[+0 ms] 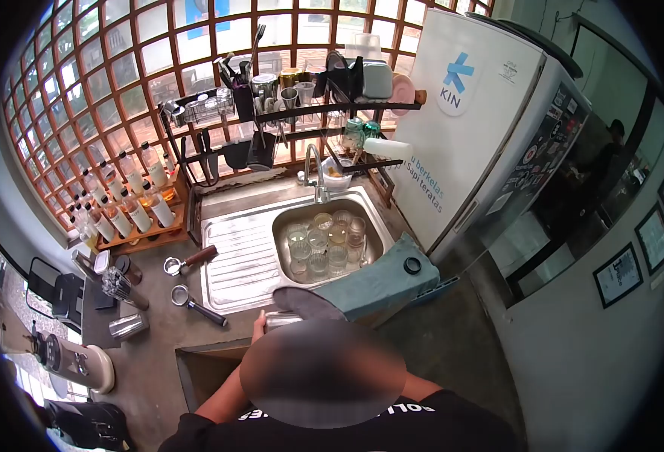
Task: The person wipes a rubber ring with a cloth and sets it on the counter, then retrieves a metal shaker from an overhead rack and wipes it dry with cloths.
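My left hand (pixel 259 327) is near the sink's front edge, its fingers closed against the side of a shiny metal cup (pixel 281 319). The cup is partly covered by a dark cap brim (pixel 309 303) and a blurred oval patch. That same patch hides my right hand; only the right forearm shows. Just beyond the cup is the steel sink (pixel 242 256), whose basin holds several clear glasses (pixel 317 239). A blue-green cloth or mat (pixel 370 279) drapes over the sink's front right edge.
Two portafilters (pixel 196 305) (pixel 196 258) lie on the counter left of the sink. A bottle rack (pixel 140 241), a metal cup (pixel 127 325) and a grinder-like machine (pixel 76 361) stand further left. A tap (pixel 318 177) rises behind the basin. A tall fridge (pixel 467 113) is at right.
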Tool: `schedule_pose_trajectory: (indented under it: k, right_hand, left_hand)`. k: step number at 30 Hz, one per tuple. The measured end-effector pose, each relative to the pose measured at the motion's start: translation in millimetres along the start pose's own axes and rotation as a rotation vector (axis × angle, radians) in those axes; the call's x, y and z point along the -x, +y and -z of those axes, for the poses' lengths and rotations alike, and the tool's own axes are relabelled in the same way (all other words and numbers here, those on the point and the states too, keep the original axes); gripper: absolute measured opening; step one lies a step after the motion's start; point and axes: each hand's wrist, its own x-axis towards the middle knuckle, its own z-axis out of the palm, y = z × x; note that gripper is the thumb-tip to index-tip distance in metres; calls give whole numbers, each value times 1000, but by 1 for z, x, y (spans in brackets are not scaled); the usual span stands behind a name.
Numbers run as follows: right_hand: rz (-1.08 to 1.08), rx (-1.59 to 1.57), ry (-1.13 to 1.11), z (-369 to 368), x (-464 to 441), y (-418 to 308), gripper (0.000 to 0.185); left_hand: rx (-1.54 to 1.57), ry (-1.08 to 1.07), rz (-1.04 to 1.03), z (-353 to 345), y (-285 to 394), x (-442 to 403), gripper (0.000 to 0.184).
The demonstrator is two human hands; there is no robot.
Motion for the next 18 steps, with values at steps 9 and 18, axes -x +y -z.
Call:
schedule_pose_trajectory:
  k: [9,18]
  right_hand:
    - [-34,-134,130,-14,10,3,83]
    - [-151,-197,256,-19,42,12,77]
  left_hand:
    - [-32,119,190,-52,51,31,68]
    - [-143,-37,50,-50,47,11,56]
